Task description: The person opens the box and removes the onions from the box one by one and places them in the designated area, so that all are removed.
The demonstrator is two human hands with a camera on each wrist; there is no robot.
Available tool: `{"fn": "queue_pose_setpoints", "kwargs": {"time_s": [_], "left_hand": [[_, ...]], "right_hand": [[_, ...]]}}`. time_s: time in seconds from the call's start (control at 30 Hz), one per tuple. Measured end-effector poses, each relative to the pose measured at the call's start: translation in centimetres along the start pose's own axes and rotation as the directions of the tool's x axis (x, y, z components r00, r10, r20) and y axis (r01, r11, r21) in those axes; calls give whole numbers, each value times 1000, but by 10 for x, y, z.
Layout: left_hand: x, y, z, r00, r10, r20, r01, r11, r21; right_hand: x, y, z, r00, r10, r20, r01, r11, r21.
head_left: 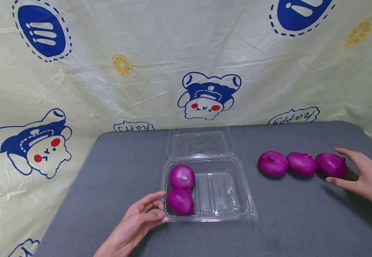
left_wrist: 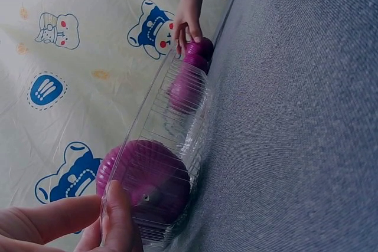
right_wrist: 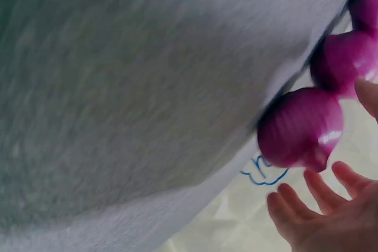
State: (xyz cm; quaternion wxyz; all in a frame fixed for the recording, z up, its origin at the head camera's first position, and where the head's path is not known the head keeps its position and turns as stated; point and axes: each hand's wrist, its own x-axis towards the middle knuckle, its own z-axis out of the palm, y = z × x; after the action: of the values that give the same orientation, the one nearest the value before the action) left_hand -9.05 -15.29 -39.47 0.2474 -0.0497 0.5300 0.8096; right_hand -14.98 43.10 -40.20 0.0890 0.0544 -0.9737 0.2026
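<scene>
A clear plastic clamshell container lies with its lid folded back. Two purple onions sit one behind the other along its left side. My left hand pinches the container's left front rim between thumb and fingers, as the left wrist view shows with the thumb over the edge. To the right, three more onions stand in a row. My right hand is spread around the rightmost onion, thumb in front and fingers behind. In the right wrist view, gaps show between the fingertips and that onion.
The row's other two onions, the middle one and the left one, sit close together right of the container. Grey cloth covers the table. A pale printed curtain hangs behind the table's far edge.
</scene>
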Motion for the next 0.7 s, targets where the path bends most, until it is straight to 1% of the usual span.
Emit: {"fn": "queue_pose_setpoints", "kwargs": {"time_s": [0.13,0.23,0.37,0.5,0.6,0.7], "left_hand": [[0,0,0,1000,-4,-3,4,1000,-1],[0,0,0,1000,-6,-2,6,1000,-3],[0,0,0,1000,-9,1,9,1000,-1],[-1,1,0,1000,-13,2,13,1000,2],[0,0,0,1000,-14,0,14,1000,-1],[0,0,0,1000,-15,-3,15,1000,2]], "right_hand": [[-5,-12,-2,992,-67,-103,69,997,17],[-7,-24,-4,987,-69,-146,69,998,-3],[-9,-45,-8,984,-61,-165,59,998,-18],[-12,-64,-10,978,-90,-188,99,994,39],[-15,-77,-9,981,-68,-179,85,992,91],[-17,-91,-6,988,-34,-154,56,988,143]]}}
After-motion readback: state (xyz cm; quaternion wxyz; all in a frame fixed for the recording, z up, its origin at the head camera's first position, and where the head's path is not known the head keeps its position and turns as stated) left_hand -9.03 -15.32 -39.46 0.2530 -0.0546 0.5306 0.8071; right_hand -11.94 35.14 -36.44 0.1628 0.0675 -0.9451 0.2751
